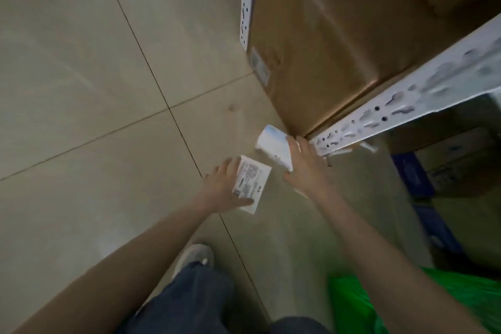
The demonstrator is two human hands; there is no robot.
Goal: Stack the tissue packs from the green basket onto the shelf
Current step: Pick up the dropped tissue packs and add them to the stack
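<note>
Below white perforated metal shelf post, at centre of view, we are carrying two packs. Left hand gripping flat white printed tissue pack; right hand gripping plain white tissue pack, reaching toward 1 o'clock. Green plastic basket sitting at 5 o'clock, contents hidden. Brown cardboard boxes filling shelf at 1 o'clock. We are judging stacking underway; neither pack placed yet.

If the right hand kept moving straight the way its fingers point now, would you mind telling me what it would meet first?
Most likely the white slotted shelf upright, just beyond the right hand and the tissue pack it holds; the cardboard box sits behind. Depth is unclear.
</note>
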